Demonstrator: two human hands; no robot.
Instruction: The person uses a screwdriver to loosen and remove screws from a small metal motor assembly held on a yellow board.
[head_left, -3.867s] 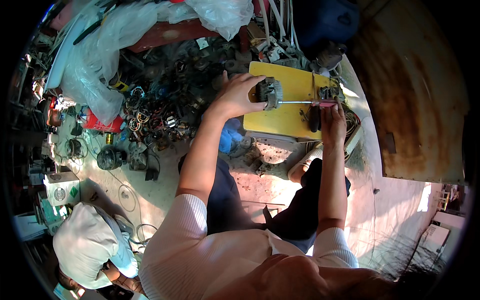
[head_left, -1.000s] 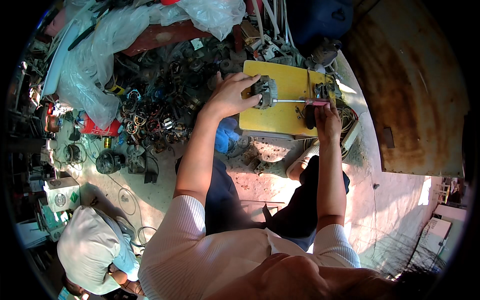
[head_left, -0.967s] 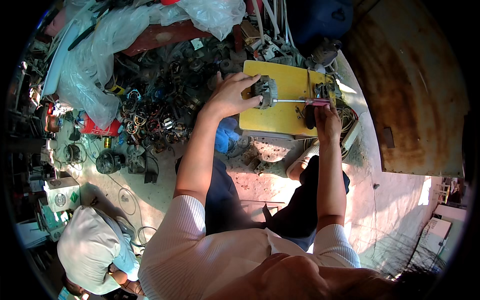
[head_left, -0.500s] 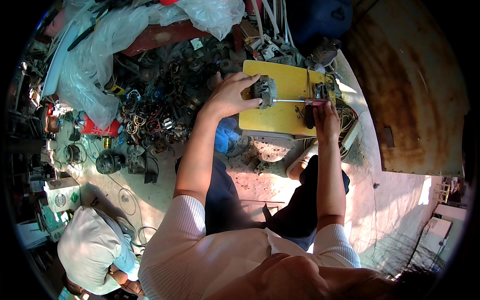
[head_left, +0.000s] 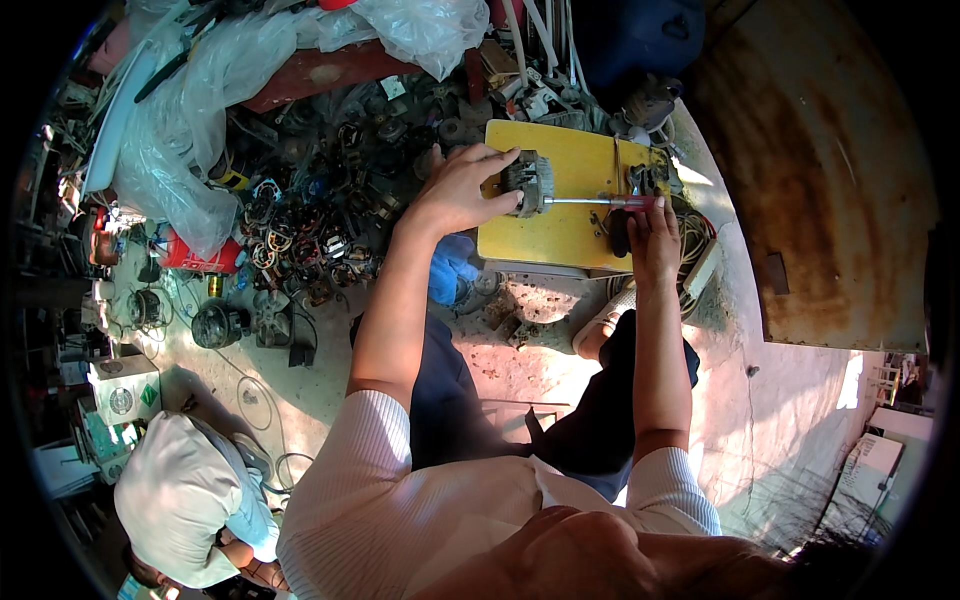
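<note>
My left hand [head_left: 462, 190] grips a small grey motor part [head_left: 527, 182] lying on a yellow board [head_left: 560, 225] in front of me. My right hand [head_left: 652, 232] holds a screwdriver [head_left: 605, 201] with a red handle; its thin metal shaft runs left into the motor part. Both arms reach forward over my knees.
A heap of old motors and copper windings [head_left: 310, 230] covers the floor left of the board, under clear plastic sheeting [head_left: 200, 110]. A rusty metal sheet [head_left: 820, 170] stands at the right. Another person in a white top [head_left: 185, 500] crouches at the lower left.
Over the last second almost nothing shifted; both hands stay on the motor part and screwdriver. Since the oldest frame the view has tilted slightly.
</note>
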